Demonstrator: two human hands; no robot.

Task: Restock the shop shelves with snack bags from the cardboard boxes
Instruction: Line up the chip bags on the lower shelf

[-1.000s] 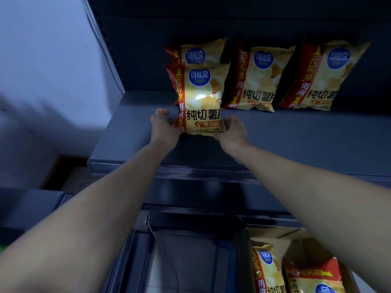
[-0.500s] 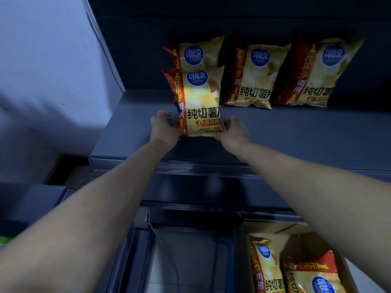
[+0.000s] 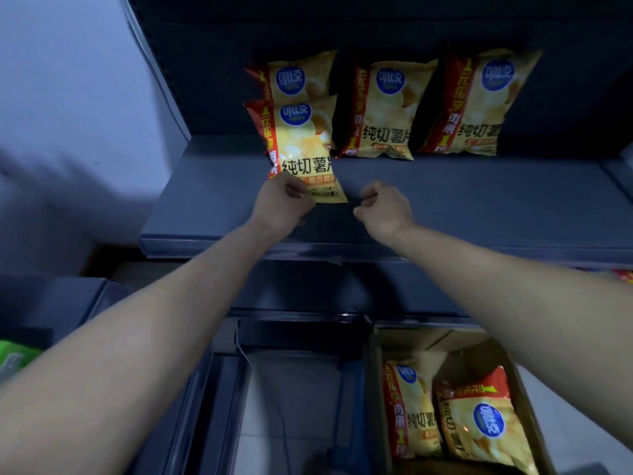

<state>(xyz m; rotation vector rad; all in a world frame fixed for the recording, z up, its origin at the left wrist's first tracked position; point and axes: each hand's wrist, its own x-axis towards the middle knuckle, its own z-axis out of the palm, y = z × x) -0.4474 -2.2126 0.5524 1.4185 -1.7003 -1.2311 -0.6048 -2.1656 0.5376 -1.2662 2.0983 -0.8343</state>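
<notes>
At the far left edge of the view, low down, a green packet [image 3: 13,354] shows, too blurred to read, with a pale wall [image 3: 68,97] above it. Toward the left end of the dark shelf [image 3: 479,207], the front bag [image 3: 305,142], yellow with a red band and a blue round logo, stands about halfway between the shelf's front and back edges. It overlaps the lower part of the rear bag [image 3: 298,77], which stands against the shelf's back.

The left hand [image 3: 284,202] grips the front bag at its lower left corner, fingers curled round the bottom seam. The right hand [image 3: 385,207] sits over the shelf just beside the same bag's lower right corner. Its fingers are curled together into a loose fist around nothing, and a narrow gap separates it from the bag.

Further right along the back edge stand 2 more of the same: the middle bag [image 3: 383,108], then the right bag [image 3: 479,104], which leans to the right.

Below the shelf, at the lower right, an open cardboard box [image 3: 375,371] holds 2 bags side by side: the upright bag [image 3: 411,409] on the left and the slanted bag [image 3: 483,423] touching it on the right.
</notes>
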